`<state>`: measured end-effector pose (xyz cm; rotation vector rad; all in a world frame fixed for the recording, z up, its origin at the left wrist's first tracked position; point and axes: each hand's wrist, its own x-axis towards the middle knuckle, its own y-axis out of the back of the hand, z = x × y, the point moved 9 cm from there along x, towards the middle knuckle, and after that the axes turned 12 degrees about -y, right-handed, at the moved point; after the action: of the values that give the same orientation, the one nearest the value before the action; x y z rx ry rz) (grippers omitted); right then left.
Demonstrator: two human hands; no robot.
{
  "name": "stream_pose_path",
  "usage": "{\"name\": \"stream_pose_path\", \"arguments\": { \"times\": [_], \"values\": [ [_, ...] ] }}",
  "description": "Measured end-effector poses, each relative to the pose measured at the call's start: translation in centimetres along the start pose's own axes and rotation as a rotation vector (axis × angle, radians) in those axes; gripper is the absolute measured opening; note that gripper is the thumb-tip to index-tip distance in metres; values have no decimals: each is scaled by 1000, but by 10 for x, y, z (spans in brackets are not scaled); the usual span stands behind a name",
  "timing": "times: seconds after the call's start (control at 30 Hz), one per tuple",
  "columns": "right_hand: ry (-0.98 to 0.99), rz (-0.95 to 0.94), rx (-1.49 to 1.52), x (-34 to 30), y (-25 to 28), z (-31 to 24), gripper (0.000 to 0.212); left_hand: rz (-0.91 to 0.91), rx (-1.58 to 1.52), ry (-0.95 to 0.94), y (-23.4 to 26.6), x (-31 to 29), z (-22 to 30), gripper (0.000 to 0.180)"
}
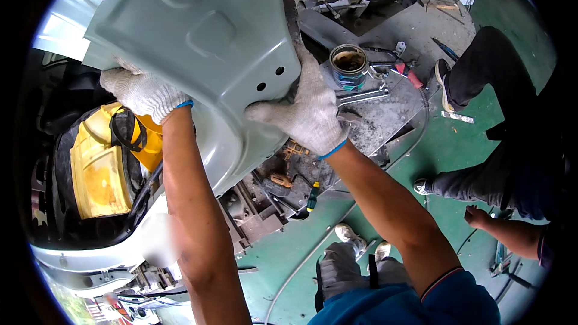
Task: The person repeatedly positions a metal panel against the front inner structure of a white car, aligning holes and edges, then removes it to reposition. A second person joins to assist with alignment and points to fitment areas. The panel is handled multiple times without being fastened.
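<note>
A large pale grey-green sheet-metal car body panel, pressed with round holes and raised shapes, fills the upper middle of the view. My left hand, in a white knit glove with a blue cuff, grips the panel's lower left edge; its fingertips are partly hidden at the edge. On the right side, my gloved right hand clasps the other edge. Its thumb lies on the panel's face near two small holes, and its fingers reach along the rim.
Left of the panel, a yellow case sits inside the car body. On the metal platform at right are an open can, wrenches and a red-ended hose. A screwdriver lies lower down. A dark-trousered person is at right.
</note>
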<state>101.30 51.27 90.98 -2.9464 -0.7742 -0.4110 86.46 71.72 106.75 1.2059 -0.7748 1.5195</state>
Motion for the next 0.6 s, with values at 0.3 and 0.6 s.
{"name": "stream_pose_path", "arguments": {
  "times": [0.3,0.6],
  "values": [
    [42,-29,205,5,-3,-11,91,60,68,172,6,1,0,64],
    [38,-2,264,6,-6,2,80,92,160,-92,8,3,4,62]
  ]
}}
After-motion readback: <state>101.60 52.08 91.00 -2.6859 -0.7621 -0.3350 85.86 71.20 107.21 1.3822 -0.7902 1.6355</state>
